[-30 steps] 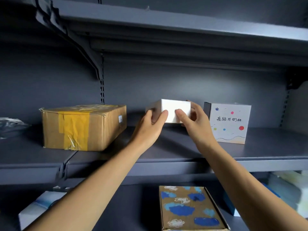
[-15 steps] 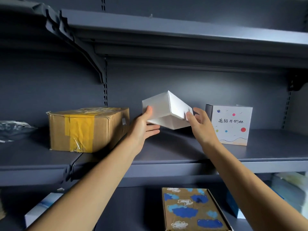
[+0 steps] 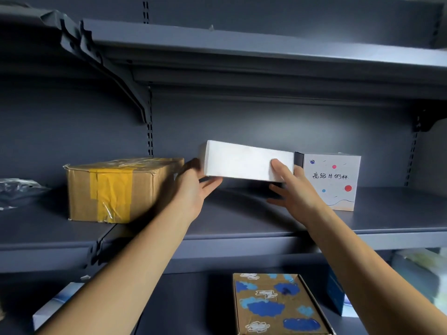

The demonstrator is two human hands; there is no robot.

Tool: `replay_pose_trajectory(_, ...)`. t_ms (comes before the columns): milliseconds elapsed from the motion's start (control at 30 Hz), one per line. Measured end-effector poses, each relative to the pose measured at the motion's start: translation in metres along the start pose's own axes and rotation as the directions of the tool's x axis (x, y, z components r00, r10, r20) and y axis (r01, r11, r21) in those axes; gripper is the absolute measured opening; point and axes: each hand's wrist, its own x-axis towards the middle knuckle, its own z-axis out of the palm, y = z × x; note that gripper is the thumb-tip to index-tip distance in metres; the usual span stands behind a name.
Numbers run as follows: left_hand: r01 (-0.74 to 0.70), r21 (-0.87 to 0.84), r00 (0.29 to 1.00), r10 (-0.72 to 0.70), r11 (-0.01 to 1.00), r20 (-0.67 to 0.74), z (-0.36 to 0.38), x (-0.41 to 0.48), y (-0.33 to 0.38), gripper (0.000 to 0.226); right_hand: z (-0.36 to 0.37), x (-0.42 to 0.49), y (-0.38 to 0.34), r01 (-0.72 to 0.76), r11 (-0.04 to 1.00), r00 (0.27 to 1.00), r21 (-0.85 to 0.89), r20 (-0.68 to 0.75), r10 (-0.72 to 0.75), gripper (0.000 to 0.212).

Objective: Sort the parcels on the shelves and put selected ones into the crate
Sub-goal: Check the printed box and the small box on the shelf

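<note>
Over grey shelf (image 3: 242,213), white box (image 3: 242,160)

Holding a plain white box (image 3: 242,160) between the left hand (image 3: 193,189) and right hand (image 3: 292,192), raised clear of the middle shelf (image 3: 242,213), closed, long face forward, top edge sloping slightly down to the right. Sitting on that shelf: a taped brown carton (image 3: 116,189) at left, a dotted white box (image 3: 331,182) just beside, at right.
</note>
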Motion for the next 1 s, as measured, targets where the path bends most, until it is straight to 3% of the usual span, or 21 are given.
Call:
replay_pose_trajectory(133,-0.029,-0.083,0.993,0.019,0.996,-0.114,0.001,0.001,0.002,0.034,0.006,-0.004,-0.002,0.103,0.995,0.993,-0.001,0.06,-0.103,0.066)
replay_pose_trajectory(200,-0.035,0.042,0.983,0.042,0.999,-0.181,0.002,0.001,0.0,0.033,0.009,-0.003,-0.001,0.171,0.985,0.985,0.027,0.001,-0.171,0.062)
replay_pose_trajectory(300,-0.061,0.313,0.945,0.156,0.948,-0.288,0.001,0.001,-0.003,0.018,0.012,-0.002,-0.001,0.265,0.961,0.954,-0.081,-0.121,-0.274,0.089)
replay_pose_trajectory(367,-0.118,0.432,0.944,0.236,0.894,-0.231,0.002,-0.002,-0.002,0.015,0.013,-0.002,-0.001,0.302,0.923,0.924,-0.238,-0.166,-0.345,0.099)
replay_pose_trajectory(467,-0.1,0.433,0.993,0.116,0.896,-0.01,0.01,-0.01,-0.008,0.02,0.017,-0.005,0.0,0.357,0.853,0.894,-0.381,-0.127,-0.431,0.102)
replay_pose_trajectory(567,-0.119,0.475,0.989,0.062,0.872,0.134,0.015,-0.01,-0.016,0.037,0.022,-0.012,0.002,0.413,0.796,0.891,-0.442,0.014,-0.454,0.088)
replay_pose_trajectory(700,-0.137,0.499,0.979,0.041,0.856,0.199,0.013,-0.011,-0.017,0.071,0.026,-0.016,0.004,0.48,0.757,0.865,-0.443,0.096,-0.493,0.064)
replay_pose_trajectory(867,-0.165,0.525,0.977,0.067,0.835,0.202,0.013,-0.015,-0.016,0.048,0.025,-0.019,0.001,0.532,0.74,0.835,-0.411,0.114,-0.538,0.035)
replay_pose_trajectory(1000,-0.177,0.522,0.981,0.109,0.835,0.159,0.01,-0.016,-0.015,0.037,0.023,-0.017,0.001,0.504,0.807,0.863,-0.309,0.142,-0.485,0.021)
